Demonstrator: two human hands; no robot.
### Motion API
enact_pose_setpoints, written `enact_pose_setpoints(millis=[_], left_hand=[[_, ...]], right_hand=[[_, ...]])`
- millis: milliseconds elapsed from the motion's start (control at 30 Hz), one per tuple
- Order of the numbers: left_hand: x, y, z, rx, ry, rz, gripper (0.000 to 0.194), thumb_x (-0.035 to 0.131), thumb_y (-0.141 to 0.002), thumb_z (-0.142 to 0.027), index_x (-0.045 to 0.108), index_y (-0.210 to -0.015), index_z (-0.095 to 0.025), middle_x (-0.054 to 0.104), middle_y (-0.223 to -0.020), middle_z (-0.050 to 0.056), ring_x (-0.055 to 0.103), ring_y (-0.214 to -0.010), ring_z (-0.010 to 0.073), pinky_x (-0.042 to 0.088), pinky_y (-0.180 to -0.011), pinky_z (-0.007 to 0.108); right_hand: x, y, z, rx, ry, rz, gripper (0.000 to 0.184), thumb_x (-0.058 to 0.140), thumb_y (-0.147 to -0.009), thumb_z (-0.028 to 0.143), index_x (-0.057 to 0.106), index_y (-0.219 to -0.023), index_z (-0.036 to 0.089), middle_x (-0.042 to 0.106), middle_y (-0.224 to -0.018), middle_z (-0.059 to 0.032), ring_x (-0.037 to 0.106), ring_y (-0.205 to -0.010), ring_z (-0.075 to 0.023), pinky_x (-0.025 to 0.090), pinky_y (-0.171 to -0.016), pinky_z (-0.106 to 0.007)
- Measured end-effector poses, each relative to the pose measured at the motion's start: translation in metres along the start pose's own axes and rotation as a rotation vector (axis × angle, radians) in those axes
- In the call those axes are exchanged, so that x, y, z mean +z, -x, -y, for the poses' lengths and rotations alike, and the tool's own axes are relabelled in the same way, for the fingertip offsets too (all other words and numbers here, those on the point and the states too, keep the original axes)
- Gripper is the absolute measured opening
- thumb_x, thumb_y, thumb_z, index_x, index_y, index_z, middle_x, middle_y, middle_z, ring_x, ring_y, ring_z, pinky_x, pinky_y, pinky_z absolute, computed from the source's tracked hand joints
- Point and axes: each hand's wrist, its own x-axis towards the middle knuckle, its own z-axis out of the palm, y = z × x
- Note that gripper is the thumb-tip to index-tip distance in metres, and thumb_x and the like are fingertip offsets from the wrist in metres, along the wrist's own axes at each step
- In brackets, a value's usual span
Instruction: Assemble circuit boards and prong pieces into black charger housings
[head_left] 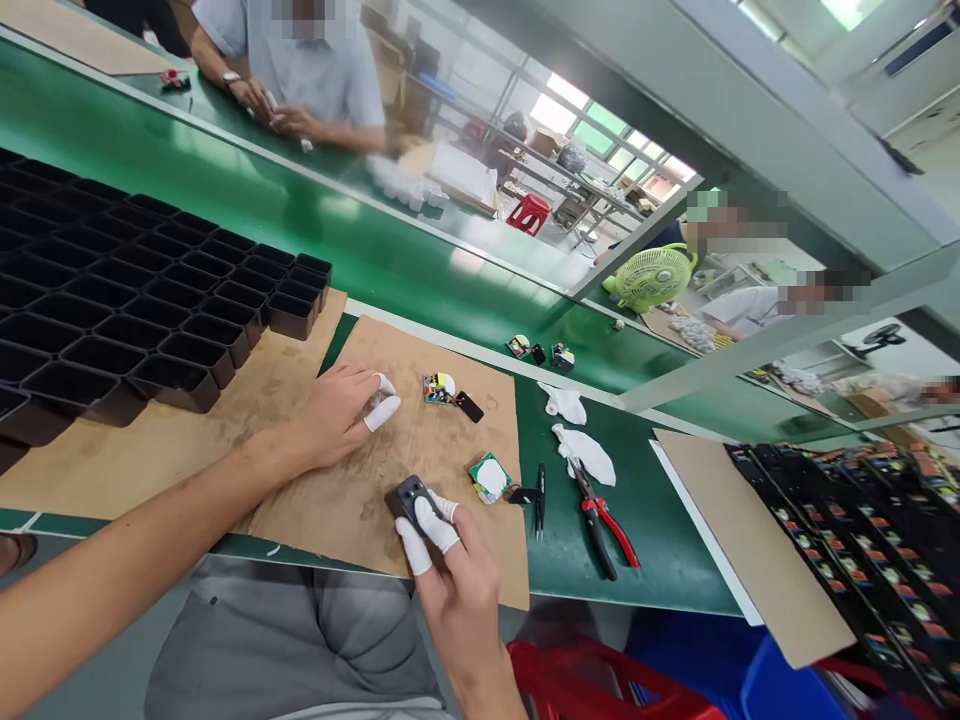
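Fingers and thumb of my right hand (457, 570), in white finger cots, grip a small black plastic housing (412, 491) with round holes in its top face, just above the cardboard mat (375, 350). My left hand (345, 410) rests over the mat, its cotted fingers apart and nothing visible between them. Beyond it lies a circuit board (438, 388) with a white round pad, joined to a small black piece (470, 406). A second green board (490, 478) with a white disc lies right of the housing, near black tweezers (541, 500).
Rows of black open boxes (180, 370) fill the left side. Red-and-black pliers (604, 520) and white cloth pieces (585, 455) lie at right, before trays of boards (847, 540). More boards (562, 357) sit past the ledge. A co-worker's hands (277, 115) are across the bench.
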Motion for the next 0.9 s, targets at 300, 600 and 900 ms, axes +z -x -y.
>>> enact_pose_setpoints(millis=[300, 600, 900], left_hand=[[-0.001, 0.000, 0.000, 0.006, 0.000, 0.007, 0.033, 0.043, -0.117, -0.039, 0.066, -0.102, -0.022, 0.080, -0.102, 0.010, 0.070, -0.099, 0.0318, 0.049, -0.094, 0.047], [-0.002, -0.001, -0.001, 0.031, -0.016, 0.008, 0.035, 0.041, -0.119, -0.040, 0.065, -0.099, -0.022, 0.077, -0.098, 0.009, 0.068, -0.095, 0.0309, 0.047, -0.092, 0.047], [-0.002, 0.000, -0.001, 0.024, -0.019, 0.013, 0.033, 0.042, -0.118, -0.038, 0.064, -0.099, -0.023, 0.077, -0.098, 0.009, 0.067, -0.093, 0.0308, 0.048, -0.091, 0.047]], right_hand=[[-0.003, -0.015, 0.009, -0.018, -0.025, -0.069, 0.056, 0.078, -0.100, -0.003, 0.078, -0.147, 0.028, 0.081, -0.124, -0.0114, 0.085, -0.111, -0.0239, 0.075, -0.094, -0.035], [0.013, 0.004, -0.015, 0.007, 0.025, -0.023, 0.063, 0.073, -0.103, -0.003, 0.072, -0.158, 0.030, 0.079, -0.136, -0.0151, 0.080, -0.128, -0.0268, 0.071, -0.104, -0.040], [0.007, -0.006, -0.010, 0.106, -0.080, -0.009, 0.049, 0.075, -0.103, 0.003, 0.082, -0.141, 0.033, 0.081, -0.124, -0.0103, 0.082, -0.117, -0.0256, 0.070, -0.098, -0.039]])
